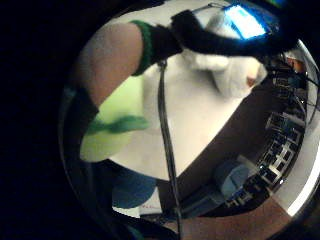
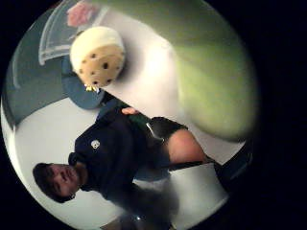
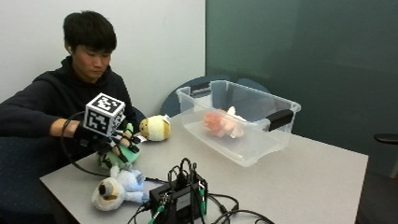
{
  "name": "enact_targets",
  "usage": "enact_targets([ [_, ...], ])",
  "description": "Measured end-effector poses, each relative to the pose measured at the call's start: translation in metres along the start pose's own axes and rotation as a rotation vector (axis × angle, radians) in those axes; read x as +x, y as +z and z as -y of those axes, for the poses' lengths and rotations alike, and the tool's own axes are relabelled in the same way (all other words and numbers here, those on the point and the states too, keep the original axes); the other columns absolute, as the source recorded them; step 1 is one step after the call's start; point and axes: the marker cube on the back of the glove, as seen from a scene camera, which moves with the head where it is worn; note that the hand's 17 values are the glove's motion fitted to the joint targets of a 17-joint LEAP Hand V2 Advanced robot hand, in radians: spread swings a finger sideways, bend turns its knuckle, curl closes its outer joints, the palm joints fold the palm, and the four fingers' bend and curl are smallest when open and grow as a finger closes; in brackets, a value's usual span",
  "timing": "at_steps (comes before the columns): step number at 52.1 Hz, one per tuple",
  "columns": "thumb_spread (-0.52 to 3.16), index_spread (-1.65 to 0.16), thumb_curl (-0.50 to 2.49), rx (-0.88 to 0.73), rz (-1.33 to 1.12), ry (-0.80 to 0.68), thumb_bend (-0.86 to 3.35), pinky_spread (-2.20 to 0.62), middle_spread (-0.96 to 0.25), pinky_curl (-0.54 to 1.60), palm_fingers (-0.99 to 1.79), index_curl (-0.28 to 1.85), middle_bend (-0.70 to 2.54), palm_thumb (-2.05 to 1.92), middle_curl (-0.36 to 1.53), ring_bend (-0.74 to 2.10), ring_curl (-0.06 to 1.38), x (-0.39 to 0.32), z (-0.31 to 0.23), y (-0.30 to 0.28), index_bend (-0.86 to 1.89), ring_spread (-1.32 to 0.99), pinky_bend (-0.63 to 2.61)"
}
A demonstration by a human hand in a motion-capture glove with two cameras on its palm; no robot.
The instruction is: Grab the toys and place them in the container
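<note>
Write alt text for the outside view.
A seated person's gloved right hand grips a green plush toy at the table edge. A yellow toy and white toy lie nearby; a clear container holds a pink toy.

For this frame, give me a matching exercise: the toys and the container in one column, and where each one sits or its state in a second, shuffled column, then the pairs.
Things:
1. green plush toy
2. round yellow spotted plush
3. pink plush toy
4. white and blue plush dog

Places or states:
A. inside the clear plastic container
B. lying near the table's front edge, beside the black cable box
C. in the grip of the gloved right hand
D. on the table between the person and the container

Pairs: 1-C, 2-D, 3-A, 4-B
</note>
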Motion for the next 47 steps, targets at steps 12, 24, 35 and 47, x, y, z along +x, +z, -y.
enact_targets([
  [12,1.23,-0.3,0.41,0.273,0.062,-0.04,0.14,-0.12,-0.05,0.39,0.52,0.17,0.23,0.5,0.2,0.92,0.3,0.006,0.02,0.015,0.04,-0.07,1.18],
  [24,0.86,-0.35,0.6,0.37,0.209,-0.027,0.2,-0.29,-0.18,0.4,1.06,0.17,0.75,0.74,0.4,1.19,0.44,0.002,0.048,-0.017,0.21,-0.28,1.09],
  [35,0.56,-0.42,0.71,0.577,0.283,-0.084,0.19,-0.32,-0.24,0.45,1.05,0.23,0.95,0.77,0.54,1.28,0.53,-0.053,0.055,-0.144,0.33,-0.33,1.09],
  [47,0.35,-0.47,0.81,0.741,0.383,-0.215,0.19,-0.33,-0.25,0.5,0.97,0.29,1.01,0.76,0.65,1.32,0.57,-0.167,0.108,-0.291,0.42,-0.35,1.14],
])
